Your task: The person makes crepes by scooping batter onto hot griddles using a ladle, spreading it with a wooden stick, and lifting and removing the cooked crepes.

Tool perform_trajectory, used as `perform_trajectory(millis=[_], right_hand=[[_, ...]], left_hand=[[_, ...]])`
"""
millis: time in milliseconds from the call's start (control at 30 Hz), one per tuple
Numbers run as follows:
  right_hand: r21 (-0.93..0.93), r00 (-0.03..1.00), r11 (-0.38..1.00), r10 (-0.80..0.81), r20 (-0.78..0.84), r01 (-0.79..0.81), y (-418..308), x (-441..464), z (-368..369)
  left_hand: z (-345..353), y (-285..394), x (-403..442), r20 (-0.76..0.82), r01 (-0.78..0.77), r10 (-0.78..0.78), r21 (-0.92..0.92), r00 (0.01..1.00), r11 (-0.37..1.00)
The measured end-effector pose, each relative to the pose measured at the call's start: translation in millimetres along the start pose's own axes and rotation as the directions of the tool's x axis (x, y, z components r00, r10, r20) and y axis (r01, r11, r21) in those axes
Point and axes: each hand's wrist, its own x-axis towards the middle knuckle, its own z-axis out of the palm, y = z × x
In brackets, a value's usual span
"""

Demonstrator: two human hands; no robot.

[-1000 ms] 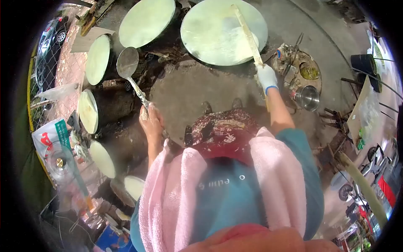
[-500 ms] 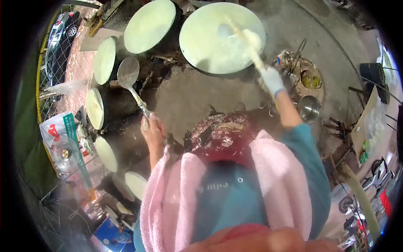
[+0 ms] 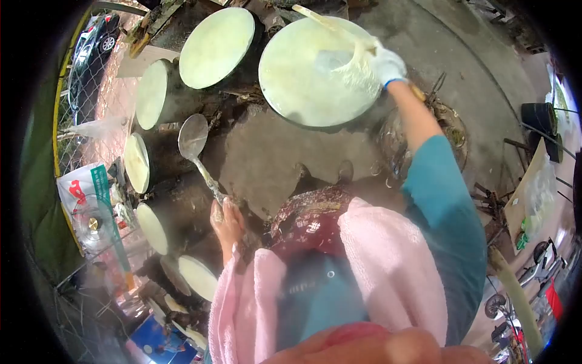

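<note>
My left hand (image 3: 228, 219) is closed around the handle of a metal ladle (image 3: 194, 134), whose bowl points up and away from me. Batter is smeared along the handle. On my right hand (image 3: 387, 65) is a white glove with a blue cuff, and its fingers wrap round a batter-coated wooden stick (image 3: 324, 22). The stick slants over the large round griddle (image 3: 291, 73), one end past the far rim, the other emerging behind my wrist. Wet, stringy batter (image 3: 354, 74) lies under and beside the glove on the pale griddle surface.
Several pale-covered round griddles curve along my left, including a large one (image 3: 217, 48) and a smaller one (image 3: 151, 94). A chain-link fence (image 3: 85, 97) stands beyond them. Right of the large griddle is a round stand (image 3: 451, 136) with items on it. A black bucket (image 3: 538, 118) stands farther right.
My right hand has moved forward and up over the griddle's right side, and the stick has swung to point farther up-left. The ladle has shifted slightly right and down in view.
</note>
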Motion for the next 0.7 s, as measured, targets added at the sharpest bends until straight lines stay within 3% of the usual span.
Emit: perform_trajectory(millis=[33, 100, 167, 200, 267, 300, 367, 400, 500, 533, 567, 700], right_hand=[[0.001, 0.999, 0.999, -0.034, 0.018, 0.034, -20, -28, -6], [0.279, 0.958, 0.925, -0.21, -0.194, 0.259, -15, -78, 18], [0.6, 0.944, 0.74, -0.147, -0.296, 0.304, 10, -122, 40], [0.714, 0.966, 0.681, 0.035, -0.255, 0.164, 26, -141, 48], [0.874, 0.949, 0.436, 0.307, 0.078, -0.213, 52, -180, 64], [0.857, 0.872, 0.266, 0.351, 0.341, -0.442, 61, -196, 67], [0.835, 0.827, 0.166, 0.33, 0.455, -0.525, 24, -229, 55], [0.843, 0.848, 0.149, 0.226, 0.479, -0.516, 25, -234, 57], [0.858, 0.89, 0.269, 0.265, 0.37, -0.437, 25, -232, 38], [0.89, 0.883, 0.184, 0.314, 0.349, -0.418, 36, -226, 40], [0.843, 0.838, 0.175, 0.325, 0.439, -0.509, 48, -222, 42], [0.784, 0.83, 0.272, 0.181, 0.528, -0.558, 23, -228, 42]], left_hand=[[0, 1, 1, 0.009, -0.008, 0.008, -0.001, 1.0, 1.0], [3, 7, 2, 0.031, -0.024, 0.024, -0.009, 0.999, 1.0], [6, 10, 4, 0.03, -0.001, 0.003, -0.068, 1.0, 0.998], [7, 8, 7, 0.025, 0.005, -0.002, -0.099, 1.0, 0.995], [8, 8, 11, 0.06, -0.006, 0.011, -0.085, 0.998, 0.996], [10, 8, 13, 0.102, 0.031, -0.017, -0.139, 0.995, 0.99], [16, 12, 18, 0.156, 0.011, 0.005, -0.104, 0.988, 0.995], [18, 14, 21, 0.183, -0.013, 0.036, -0.124, 0.983, 0.992], [16, 11, 32, 0.182, -0.034, 0.054, -0.111, 0.982, 0.993], [18, 12, 30, 0.178, -0.03, 0.048, -0.102, 0.983, 0.994], [20, 15, 28, 0.174, -0.025, 0.041, -0.091, 0.984, 0.996], [23, 5, 30, 0.212, -0.02, 0.047, -0.128, 0.976, 0.992]])
